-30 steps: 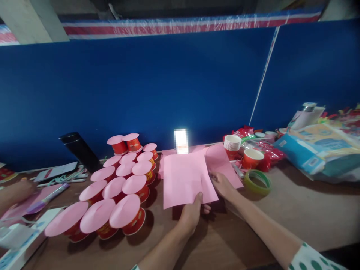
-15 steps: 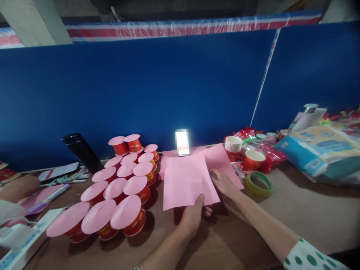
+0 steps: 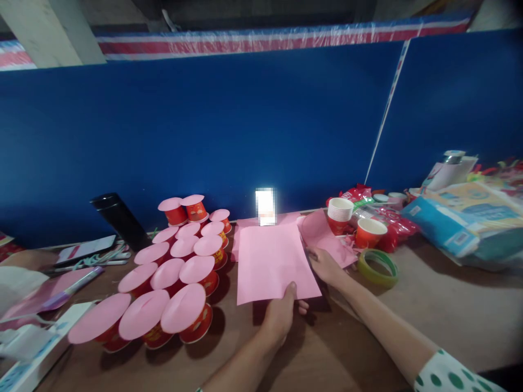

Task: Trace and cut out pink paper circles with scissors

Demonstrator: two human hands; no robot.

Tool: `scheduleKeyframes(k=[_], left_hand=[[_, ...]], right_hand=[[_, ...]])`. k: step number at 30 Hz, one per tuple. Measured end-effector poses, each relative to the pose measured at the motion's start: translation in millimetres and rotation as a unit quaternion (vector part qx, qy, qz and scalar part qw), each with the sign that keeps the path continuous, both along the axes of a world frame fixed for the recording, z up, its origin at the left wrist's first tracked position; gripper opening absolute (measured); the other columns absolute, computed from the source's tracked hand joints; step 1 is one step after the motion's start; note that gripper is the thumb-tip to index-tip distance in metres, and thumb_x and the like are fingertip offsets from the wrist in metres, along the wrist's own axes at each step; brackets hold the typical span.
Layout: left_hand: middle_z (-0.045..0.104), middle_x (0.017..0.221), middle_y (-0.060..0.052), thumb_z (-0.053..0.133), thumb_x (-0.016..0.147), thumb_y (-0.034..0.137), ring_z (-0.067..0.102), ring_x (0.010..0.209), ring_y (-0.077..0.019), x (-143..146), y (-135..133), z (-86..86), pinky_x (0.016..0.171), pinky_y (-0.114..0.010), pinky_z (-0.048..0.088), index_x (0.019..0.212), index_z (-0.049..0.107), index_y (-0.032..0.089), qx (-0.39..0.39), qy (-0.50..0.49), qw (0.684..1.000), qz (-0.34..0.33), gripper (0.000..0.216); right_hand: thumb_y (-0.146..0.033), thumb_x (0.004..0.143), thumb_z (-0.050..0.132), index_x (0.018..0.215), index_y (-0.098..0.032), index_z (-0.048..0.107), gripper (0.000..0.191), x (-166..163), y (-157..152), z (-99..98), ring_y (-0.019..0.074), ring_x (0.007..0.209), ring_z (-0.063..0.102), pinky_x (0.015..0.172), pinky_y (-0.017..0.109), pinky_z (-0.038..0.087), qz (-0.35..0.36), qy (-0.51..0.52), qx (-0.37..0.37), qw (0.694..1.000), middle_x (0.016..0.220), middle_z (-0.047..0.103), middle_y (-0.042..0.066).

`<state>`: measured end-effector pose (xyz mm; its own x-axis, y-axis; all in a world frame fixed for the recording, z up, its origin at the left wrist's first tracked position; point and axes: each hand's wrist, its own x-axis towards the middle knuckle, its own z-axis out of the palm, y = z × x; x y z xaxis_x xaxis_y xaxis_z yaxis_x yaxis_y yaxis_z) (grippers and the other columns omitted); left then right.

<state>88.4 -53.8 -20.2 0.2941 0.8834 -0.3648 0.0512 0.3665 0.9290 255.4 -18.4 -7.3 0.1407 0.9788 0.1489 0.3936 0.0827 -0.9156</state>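
Observation:
My left hand [image 3: 281, 314] pinches the near edge of a pink paper sheet [image 3: 273, 261] and holds it tilted above the wooden table [image 3: 429, 310]. My right hand [image 3: 326, 265] rests at the sheet's right edge, fingers curled on another pink sheet [image 3: 321, 235] that lies crumpled toward the cups. More pink paper lies under them. To the left stand several red paper cups with pink paper discs on top [image 3: 180, 272].
A stack of white-rimmed red cups [image 3: 339, 214], a single red cup [image 3: 368, 232] and a green tape roll [image 3: 376, 267] sit right of the sheets. Packages [image 3: 457, 223] lie far right. A black flask [image 3: 118, 220] stands left; another person's hand [image 3: 20, 258] is far left.
The second pink sheet under my right hand has been pushed and crumpled toward the cups. The person's hand at far left has drawn back. My left hand stays on the sheet.

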Motion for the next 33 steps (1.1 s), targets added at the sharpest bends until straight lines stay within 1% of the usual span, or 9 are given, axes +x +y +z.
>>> scheduleKeyframes(k=[4,6,14,16,19,23,27,30,33], left_hand=[[0.064,0.055,-0.006,0.046,0.077,0.049,0.057,0.054,-0.0154,1.1,1.4,-3.0,0.068,-0.028,0.044,0.054,0.062,0.013,-0.017,0.0,1.0,0.006,0.046],[0.063,0.054,-0.006,0.046,0.077,0.05,0.056,0.053,-0.0155,1.4,1.8,-4.3,0.067,-0.028,0.044,0.054,0.062,0.013,-0.017,-0.009,1.0,0.004,0.046],[0.063,0.053,-0.006,0.045,0.077,0.051,0.056,0.054,-0.0153,1.0,0.9,-5.7,0.069,-0.028,0.044,0.053,0.063,0.013,-0.006,0.006,1.0,-0.004,0.048],[0.062,0.053,-0.007,0.045,0.076,0.052,0.056,0.053,-0.0153,1.3,1.1,-6.6,0.068,-0.028,0.044,0.053,0.062,0.013,-0.011,-0.006,1.0,-0.003,0.049],[0.063,0.054,-0.007,0.045,0.076,0.052,0.056,0.054,-0.0151,1.5,1.6,-5.2,0.068,-0.027,0.044,0.053,0.061,0.013,-0.01,-0.012,1.0,0.01,0.048],[0.063,0.055,-0.006,0.043,0.078,0.05,0.056,0.054,-0.0146,0.8,1.8,-0.1,0.069,-0.027,0.043,0.052,0.06,0.013,-0.001,0.008,1.0,0.015,0.048],[0.062,0.053,-0.005,0.042,0.078,0.05,0.056,0.055,-0.0154,0.5,2.1,-0.8,0.069,-0.028,0.044,0.052,0.061,0.014,0.011,0.015,1.0,0.009,0.048],[0.061,0.051,-0.004,0.042,0.078,0.05,0.056,0.054,-0.0158,0.7,2.3,-2.7,0.069,-0.028,0.044,0.051,0.06,0.015,0.015,0.01,1.0,0.011,0.048],[0.061,0.051,-0.004,0.042,0.078,0.049,0.056,0.053,-0.0156,0.8,1.9,-0.9,0.068,-0.028,0.045,0.051,0.06,0.015,0.013,0.017,1.0,0.011,0.047]], right_hand=[[-0.027,0.076,0.047,0.092,-0.012,0.062,0.027,0.0,-2.9,-6.5,0.0227,0.079,0.063,0.068,0.031,0.048,0.011,0.007,-0.006,1.0,0.087,0.069,0.009],[-0.027,0.075,0.048,0.091,-0.012,0.062,0.027,-0.2,-3.5,-6.5,0.0228,0.079,0.063,0.068,0.031,0.048,0.005,0.006,-0.005,1.0,0.087,0.069,0.009],[-0.027,0.074,0.047,0.088,-0.013,0.063,0.025,-4.0,-0.2,13.2,0.0232,0.079,0.063,0.07,0.033,0.048,0.01,0.005,-0.008,1.0,0.084,0.069,0.008],[-0.028,0.074,0.048,0.089,-0.013,0.063,0.026,-4.2,1.1,14.3,0.0235,0.079,0.063,0.07,0.033,0.048,0.01,0.008,-0.007,1.0,0.085,0.069,0.009],[-0.028,0.073,0.049,0.088,-0.013,0.062,0.024,-3.5,2.1,10.3,0.0229,0.079,0.063,0.071,0.033,0.048,0.019,0.017,-0.006,1.0,0.085,0.068,0.009],[-0.029,0.072,0.05,0.083,-0.013,0.062,0.022,-3.4,-1.5,3.3,0.0205,0.071,0.062,0.063,0.03,0.048,0.027,0.035,-0.028,0.999,0.078,0.068,0.007],[-0.036,0.071,0.056,0.086,-0.015,0.062,0.027,-5.1,-8.8,3.5,0.0167,0.06,0.059,0.053,0.027,0.047,0.021,0.119,-0.078,0.99,0.07,0.066,0.003],[-0.041,0.07,0.059,0.091,-0.017,0.061,0.032,-4.8,-11.5,4.6,0.013,0.051,0.054,0.041,0.022,0.042,0.013,0.179,-0.117,0.977,0.064,0.063,0.0],[-0.044,0.068,0.062,0.09,-0.018,0.06,0.035,-3.2,-9.8,3.6,0.0104,0.047,0.049,0.036,0.019,0.039,0.011,0.199,-0.132,0.971,0.059,0.058,-0.002]])
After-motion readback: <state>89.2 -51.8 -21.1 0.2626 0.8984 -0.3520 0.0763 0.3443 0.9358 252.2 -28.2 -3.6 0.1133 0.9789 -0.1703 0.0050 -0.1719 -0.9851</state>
